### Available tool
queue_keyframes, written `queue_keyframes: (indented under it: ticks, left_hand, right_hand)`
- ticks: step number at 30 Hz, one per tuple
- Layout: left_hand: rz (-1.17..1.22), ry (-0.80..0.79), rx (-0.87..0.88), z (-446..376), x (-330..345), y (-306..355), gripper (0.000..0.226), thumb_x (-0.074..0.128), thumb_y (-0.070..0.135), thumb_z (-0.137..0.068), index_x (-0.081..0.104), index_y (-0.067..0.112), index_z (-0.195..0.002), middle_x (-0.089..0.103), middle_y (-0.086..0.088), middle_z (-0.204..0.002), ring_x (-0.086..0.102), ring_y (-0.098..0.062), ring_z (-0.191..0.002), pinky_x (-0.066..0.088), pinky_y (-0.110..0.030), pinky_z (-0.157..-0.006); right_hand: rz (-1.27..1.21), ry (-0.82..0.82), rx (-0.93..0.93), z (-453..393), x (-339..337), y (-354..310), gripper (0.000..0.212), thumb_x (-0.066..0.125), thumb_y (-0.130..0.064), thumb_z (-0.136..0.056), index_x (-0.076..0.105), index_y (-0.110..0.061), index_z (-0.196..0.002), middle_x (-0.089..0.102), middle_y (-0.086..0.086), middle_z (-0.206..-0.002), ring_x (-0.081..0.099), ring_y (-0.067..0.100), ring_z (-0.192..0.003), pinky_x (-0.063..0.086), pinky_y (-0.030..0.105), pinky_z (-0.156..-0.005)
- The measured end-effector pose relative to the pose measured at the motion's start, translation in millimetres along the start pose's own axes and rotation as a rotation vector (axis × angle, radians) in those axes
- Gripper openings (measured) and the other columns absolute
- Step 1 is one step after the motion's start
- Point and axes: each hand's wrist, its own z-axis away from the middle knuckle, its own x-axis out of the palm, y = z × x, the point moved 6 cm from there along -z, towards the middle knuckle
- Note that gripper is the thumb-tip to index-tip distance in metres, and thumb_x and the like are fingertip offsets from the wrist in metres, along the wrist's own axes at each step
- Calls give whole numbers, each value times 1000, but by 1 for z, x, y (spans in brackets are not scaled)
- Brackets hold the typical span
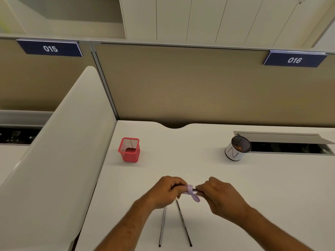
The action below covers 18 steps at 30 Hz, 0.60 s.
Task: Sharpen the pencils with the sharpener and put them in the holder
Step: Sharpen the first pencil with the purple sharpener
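The left hand [165, 192] grips the lilac sharpener [190, 190]. The right hand [220, 196] pinches a pencil [194, 190], which bridges both sets of fingertips.

On the desk [235, 187] the mesh pencil holder [129, 149] stands far left, the round container [237, 148] far right, well apart. Nearer, between them, the left hand [165, 192] and right hand [220, 196] meet at the sharpener [192, 192] — two pencils [183, 223] lie just before them, side by side.

Three pencils [162, 226], one sharpener [190, 190], two holders [129, 149].
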Motion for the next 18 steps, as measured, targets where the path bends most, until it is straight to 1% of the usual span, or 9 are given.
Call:
queue_keyframes:
  ticks: [2, 3, 6, 8, 11, 13, 15, 16, 18]
  left_hand:
    - [42, -30, -22, 1, 3, -2, 29, 59, 43, -89, 74, 18, -94, 61, 0, -69, 51, -8, -64, 41, -21, -65]
    - [55, -42, -28, 0, 4, -2, 31, 58, 44, -87, 73, 18, -94, 60, 0, -69, 50, -10, -65, 40, -23, -66]
    - [66, -42, -29, -2, 6, -6, 30, 57, 45, -86, 73, 20, -93, 63, -5, -73, 52, -12, -66, 42, -29, -69]
    - [49, -34, -14, -3, 6, -7, 25, 59, 44, -88, 73, 23, -93, 68, -12, -81, 54, -12, -68, 46, -31, -69]
    - [9, -17, 3, -5, 6, -7, 18, 60, 39, -91, 73, 27, -94, 72, -12, -89, 57, -11, -70, 52, -38, -72]
    - [5, 0, 6, -5, 6, -5, 20, 60, 41, -90, 73, 27, -94, 71, -10, -88, 56, -11, -70, 51, -37, -71]
    - [0, 6, 9, -6, 5, -4, 20, 60, 39, -90, 73, 25, -94, 71, -10, -87, 56, -10, -68, 49, -31, -69]
    - [-3, 5, 10, -6, 4, -4, 19, 60, 39, -90, 73, 25, -93, 71, -10, -87, 55, -10, -68, 48, -30, -69]
    - [-8, 2, 11, -6, 3, -3, 18, 61, 38, -91, 73, 25, -91, 71, -11, -85, 55, -10, -67, 48, -29, -68]
  right_hand:
    - [106, 39, -97, 3, 4, 0, 15, 69, -14, -82, 65, -18, -96, 60, -5, -68, 45, 16, -56, 38, 29, -40]
    - [126, 55, -103, 3, 4, 1, 18, 72, -11, -79, 65, -16, -95, 59, -4, -66, 44, 17, -54, 38, 31, -39]
    - [144, 93, -79, 2, 3, 1, 14, 71, -14, -78, 63, -17, -89, 57, -4, -62, 44, 18, -51, 35, 29, -37]
    - [122, 57, -36, 0, 3, 1, 2, 65, -19, -80, 64, -18, -81, 56, -5, -57, 45, 17, -46, 32, 26, -38]
    - [85, -27, 100, -3, 6, 7, 16, 50, -25, -80, 61, -21, -70, 55, -6, -49, 45, 16, -41, 28, 24, -40]
    - [35, -102, 220, -5, 12, 15, 27, 37, -30, -81, 61, -21, -73, 61, -3, -53, 51, 17, -45, 38, 29, -43]
    - [-19, -143, 275, -5, 16, 18, 38, 28, -36, -83, 63, -21, -80, 68, -3, -64, 56, 19, -52, 45, 33, -51]
    - [-65, -131, 279, -4, 15, 16, 37, 30, -37, -87, 63, -22, -82, 68, -5, -64, 54, 17, -52, 43, 32, -52]
    - [-166, -81, 286, -3, 9, 13, 21, 44, -38, -91, 58, -25, -84, 60, -10, -62, 47, 14, -51, 39, 27, -51]
